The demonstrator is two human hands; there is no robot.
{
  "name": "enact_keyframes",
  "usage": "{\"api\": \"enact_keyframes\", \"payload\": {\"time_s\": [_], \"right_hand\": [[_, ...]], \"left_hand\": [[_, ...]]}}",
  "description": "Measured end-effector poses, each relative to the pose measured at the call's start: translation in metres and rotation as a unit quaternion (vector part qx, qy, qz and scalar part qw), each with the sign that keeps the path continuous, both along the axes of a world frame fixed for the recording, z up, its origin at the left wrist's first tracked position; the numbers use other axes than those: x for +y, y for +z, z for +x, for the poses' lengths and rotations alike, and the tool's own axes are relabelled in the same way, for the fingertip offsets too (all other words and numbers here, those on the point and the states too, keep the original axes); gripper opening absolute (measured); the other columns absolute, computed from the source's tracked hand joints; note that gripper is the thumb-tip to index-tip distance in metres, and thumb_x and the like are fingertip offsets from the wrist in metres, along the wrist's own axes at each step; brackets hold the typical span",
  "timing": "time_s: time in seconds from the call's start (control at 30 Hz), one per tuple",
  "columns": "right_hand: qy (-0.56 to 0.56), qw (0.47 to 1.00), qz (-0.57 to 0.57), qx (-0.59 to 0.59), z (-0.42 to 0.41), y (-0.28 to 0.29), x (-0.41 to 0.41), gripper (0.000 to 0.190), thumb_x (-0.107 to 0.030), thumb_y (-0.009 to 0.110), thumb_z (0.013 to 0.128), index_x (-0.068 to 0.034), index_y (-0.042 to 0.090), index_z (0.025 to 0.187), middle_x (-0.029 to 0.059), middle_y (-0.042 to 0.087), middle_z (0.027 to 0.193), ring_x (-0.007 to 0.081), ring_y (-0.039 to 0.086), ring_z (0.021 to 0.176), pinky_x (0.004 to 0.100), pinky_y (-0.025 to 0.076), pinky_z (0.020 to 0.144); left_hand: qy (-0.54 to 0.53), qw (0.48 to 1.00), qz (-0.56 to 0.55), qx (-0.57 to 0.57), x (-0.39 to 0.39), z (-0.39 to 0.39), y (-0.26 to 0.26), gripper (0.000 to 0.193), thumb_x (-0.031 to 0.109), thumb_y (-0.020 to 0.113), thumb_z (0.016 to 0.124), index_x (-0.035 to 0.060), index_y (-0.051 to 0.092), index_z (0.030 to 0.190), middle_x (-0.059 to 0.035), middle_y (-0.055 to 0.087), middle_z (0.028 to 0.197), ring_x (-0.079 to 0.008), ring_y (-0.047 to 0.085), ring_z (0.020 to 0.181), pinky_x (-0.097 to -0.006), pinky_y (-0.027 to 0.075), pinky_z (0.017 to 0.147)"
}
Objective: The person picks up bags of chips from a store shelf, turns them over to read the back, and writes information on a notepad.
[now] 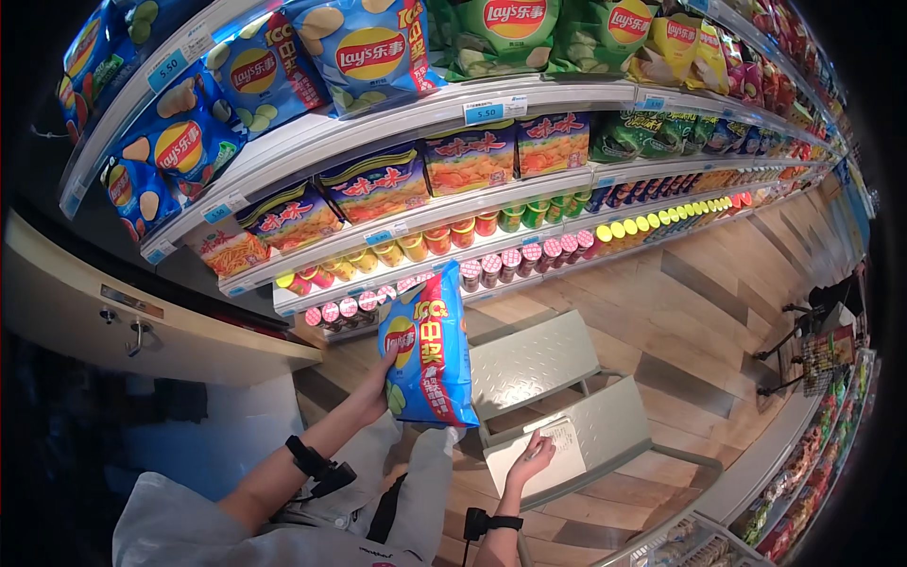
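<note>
My left hand (pixel 382 379) is shut on a blue bag of Lay's potato chips (pixel 429 354), gripping its left side in front of my body. The bag is upright, with a red band printed down its front. Lower right, my right hand (pixel 536 453) rests over a notepad (pixel 563 443) with handwriting, its fingers curled; a thin pen seems to be between them, though too small to be certain. The notepad and a larger pale sheet or board (pixel 514 461) lie on the step of a metal step stool (pixel 602 411). A black strap device circles each wrist.
Curved shelves (pixel 418 106) hold blue chip bags (pixel 372 53), green chip bags (pixel 499 35), purple snack packs (pixel 471 156) and several canisters (pixel 530 261). A counter with a hook (pixel 138 337) stands at left, a shopping cart (pixel 822 354) at right. A snack rack (pixel 801 468) is lower right.
</note>
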State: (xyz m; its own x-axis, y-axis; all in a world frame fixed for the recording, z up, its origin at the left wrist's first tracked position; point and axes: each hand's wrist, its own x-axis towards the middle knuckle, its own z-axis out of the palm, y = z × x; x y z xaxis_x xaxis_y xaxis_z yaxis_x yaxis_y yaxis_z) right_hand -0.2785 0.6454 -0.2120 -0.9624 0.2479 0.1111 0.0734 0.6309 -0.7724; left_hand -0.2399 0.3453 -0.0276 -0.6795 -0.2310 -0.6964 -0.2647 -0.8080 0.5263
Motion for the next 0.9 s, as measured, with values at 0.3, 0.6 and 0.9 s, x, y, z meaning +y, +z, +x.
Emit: {"api": "enact_keyframes", "payload": {"time_s": [0.3, 0.6, 0.9], "right_hand": [[0.102, 0.864, -0.47, -0.147, -0.032, 0.142, -0.067, 0.02, -0.022, 0.048, 0.091, -0.002, 0.052, 0.095, 0.0062, 0.054, 0.069, 0.0151, 0.055, 0.068, 0.0266, 0.046, 0.062], [0.209, 0.837, -0.496, -0.102, -0.05, 0.236, -0.131, 0.033, -0.025, 0.046, 0.093, 0.001, 0.046, 0.114, 0.0158, 0.056, 0.105, 0.0203, 0.057, 0.089, 0.0338, 0.048, 0.079], [0.433, 0.773, -0.428, -0.18, -0.029, 0.268, -0.177, 0.06, -0.027, 0.06, 0.084, 0.002, 0.032, 0.129, 0.0198, 0.053, 0.114, 0.0232, 0.052, 0.103, 0.0325, 0.042, 0.087]], "left_hand": [[0.023, 0.999, -0.023, 0.036, -0.005, 0.0, 0.04, 0.054, 0.043, 0.054, 0.086, 0.0056, 0.042, 0.124, -0.0058, 0.055, 0.117, -0.0144, 0.055, 0.102, -0.0311, 0.043, 0.091], [0.01, 0.982, -0.176, 0.071, -0.022, 0.023, 0.082, 0.048, 0.03, 0.059, 0.085, 0.0033, 0.043, 0.122, -0.0072, 0.055, 0.113, -0.0143, 0.055, 0.1, -0.029, 0.042, 0.088], [0.059, 0.948, -0.269, 0.16, -0.026, 0.05, 0.118, 0.059, 0.016, 0.066, 0.081, -0.001, 0.033, 0.127, -0.0115, 0.051, 0.117, -0.0153, 0.051, 0.105, -0.0295, 0.043, 0.088]]}}
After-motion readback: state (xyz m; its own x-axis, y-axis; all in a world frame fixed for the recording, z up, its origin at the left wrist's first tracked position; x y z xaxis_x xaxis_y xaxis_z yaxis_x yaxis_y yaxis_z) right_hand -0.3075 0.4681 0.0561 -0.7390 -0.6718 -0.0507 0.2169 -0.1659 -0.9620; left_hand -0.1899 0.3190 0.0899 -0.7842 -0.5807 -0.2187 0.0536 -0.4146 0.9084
